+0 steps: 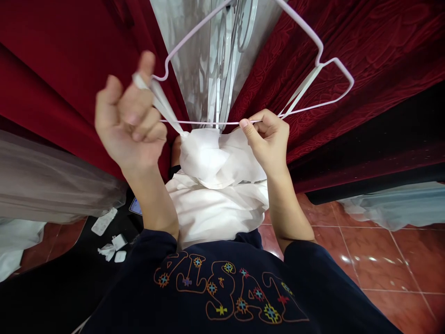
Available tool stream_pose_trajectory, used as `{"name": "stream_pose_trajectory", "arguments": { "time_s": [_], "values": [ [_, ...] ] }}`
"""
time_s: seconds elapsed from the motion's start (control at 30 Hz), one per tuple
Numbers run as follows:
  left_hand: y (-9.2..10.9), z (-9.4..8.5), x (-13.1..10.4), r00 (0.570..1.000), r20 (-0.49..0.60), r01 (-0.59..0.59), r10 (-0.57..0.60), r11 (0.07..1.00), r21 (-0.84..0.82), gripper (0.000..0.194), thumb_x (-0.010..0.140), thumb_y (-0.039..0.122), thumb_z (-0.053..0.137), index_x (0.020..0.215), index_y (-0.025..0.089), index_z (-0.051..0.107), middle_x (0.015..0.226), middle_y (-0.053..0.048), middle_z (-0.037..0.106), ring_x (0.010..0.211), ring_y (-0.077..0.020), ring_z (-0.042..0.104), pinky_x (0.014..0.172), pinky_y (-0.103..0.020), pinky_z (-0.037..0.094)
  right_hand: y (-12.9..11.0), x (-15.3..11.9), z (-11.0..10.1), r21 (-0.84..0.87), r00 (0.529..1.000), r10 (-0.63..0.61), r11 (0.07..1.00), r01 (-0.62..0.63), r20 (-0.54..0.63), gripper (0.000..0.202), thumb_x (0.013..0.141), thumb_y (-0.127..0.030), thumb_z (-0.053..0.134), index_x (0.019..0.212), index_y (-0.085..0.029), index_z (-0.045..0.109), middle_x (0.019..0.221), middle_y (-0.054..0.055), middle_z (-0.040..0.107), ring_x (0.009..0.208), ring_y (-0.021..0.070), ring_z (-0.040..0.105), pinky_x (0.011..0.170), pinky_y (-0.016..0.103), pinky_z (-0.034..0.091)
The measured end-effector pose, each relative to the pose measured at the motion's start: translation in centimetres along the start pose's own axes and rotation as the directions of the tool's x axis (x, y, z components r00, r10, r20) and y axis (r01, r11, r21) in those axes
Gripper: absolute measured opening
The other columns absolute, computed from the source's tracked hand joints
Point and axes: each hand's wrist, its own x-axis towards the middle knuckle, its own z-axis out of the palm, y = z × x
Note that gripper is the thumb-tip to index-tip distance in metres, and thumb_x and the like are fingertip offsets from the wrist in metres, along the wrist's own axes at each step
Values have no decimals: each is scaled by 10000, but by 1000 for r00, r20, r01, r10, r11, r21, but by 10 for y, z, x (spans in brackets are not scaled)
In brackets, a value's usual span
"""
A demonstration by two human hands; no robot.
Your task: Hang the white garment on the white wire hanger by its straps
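Observation:
A pale pink clothes hanger [194, 29] is held up in front of me. Below its bottom bar a white strappy dress [222, 157] drapes over my lap. At the left end of the hanger, one white strap [166, 105] runs up to my left hand [134, 118]; it loops around the raised index finger while the other fingers curl in. My right hand [267, 139] pinches the hanger's bottom bar between thumb and fingers, beside the bodice. The other strap [303, 88] hangs in the notch at the hanger's right side.
Red curtains [62, 60] hang on both sides, with sheer grey fabric and a white metal frame [220, 69] between them. A black surface [69, 273] at lower left bears a phone [135, 206], a white charger [119, 241] and small white items. Red floor tiles [375, 260] show at right.

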Motion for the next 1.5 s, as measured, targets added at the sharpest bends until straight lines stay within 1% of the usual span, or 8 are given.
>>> {"name": "stream_pose_trajectory", "arguments": {
  "time_s": [0.1, 0.27, 0.5, 0.73, 0.93, 1.13, 1.37, 1.5],
  "values": [
    [7, -15, -10, 961, -78, -275, 266, 948, -160, 678, 1264, 503, 62, 1820, 154, 229, 508, 99, 452, 322, -116, 332, 334, -252, 328, 5, 2, -1, -5, 1000, -10, 1000, 10, -30, 497, 923, -714, 792, 848, -247, 636, 549, -82, 448, 481, 64, 378, 514, 289, 235],
    [-33, -32, -25, 793, -456, -265, 404, 903, 338, 427, 1231, 276, 332, 1351, 200, 734, 596, 32, 550, 442, -111, 328, 419, -273, 237, 4, 3, 6, -3, 1000, -5, 1000, 5, -31, 516, 910, -733, 794, 830, -243, 653, 560, -71, 454, 504, 65, 369, 528, 288, 249],
    [-83, -22, -15, 864, -321, -185, 388, 837, 514, 244, 940, 279, 803, 1169, 257, 723, 1009, -41, 733, 793, -165, 685, 530, -232, 450, -4, -1, 13, -8, 998, -16, 1000, 15, -56, 501, 908, -724, 801, 842, -239, 689, 598, -56, 454, 545, 74, 380, 537, 293, 271],
    [-95, -28, -15, 937, -168, -203, 305, 871, 447, 372, 1022, 517, 799, 1228, 306, 573, 1488, -89, 732, 1412, -328, 701, 1130, -464, 602, -5, 0, 13, 15, 999, -3, 1000, 3, -41, 487, 917, -708, 802, 856, -238, 689, 624, -43, 476, 576, 86, 411, 549, 290, 292],
    [-91, -10, -20, 948, -54, -249, 315, 835, 491, 367, 1071, 607, 728, 1146, 256, 648, 1194, -91, 815, 1373, -338, 741, 1180, -468, 591, -22, -6, 7, 24, 1000, -5, 1000, 4, 31, 448, 981, -709, 722, 1050, -267, 755, 670, -37, 539, 576, 98, 491, 573, 299, 378],
    [-82, 2, -30, 907, -79, -296, 413, 760, 578, 213, 1127, 454, 695, 1031, 266, 675, 1068, -68, 815, 1186, -269, 812, 1012, -358, 666, -26, 6, -34, -51, 882, -130, 991, 120, -453, 323, 1024, -614, 710, 1147, -319, 663, 782, -3, 545, 557, 119, 418, 548, 327, 326],
    [-82, -2, -28, 915, -49, -305, 399, 769, 561, 221, 1111, 445, 744, 1000, 259, 704, 1064, -55, 821, 1140, -264, 826, 984, -357, 673, -9, 26, -51, 25, 992, 57, 998, -55, -116, 438, 978, -683, 741, 1148, -282, 692, 1088, 73, 711, 677, 121, 531, 596, 351, 453],
    [-79, -4, -27, 924, -20, -317, 381, 795, 517, 233, 1093, 447, 782, 985, 256, 705, 1017, -36, 812, 1132, -251, 828, 998, -350, 671, 4, 32, -47, 8, 991, 25, 1000, -24, -130, 420, 1001, -683, 709, 1156, -299, 636, 1034, 43, 687, 692, 127, 541, 621, 348, 472]
  ]
}}
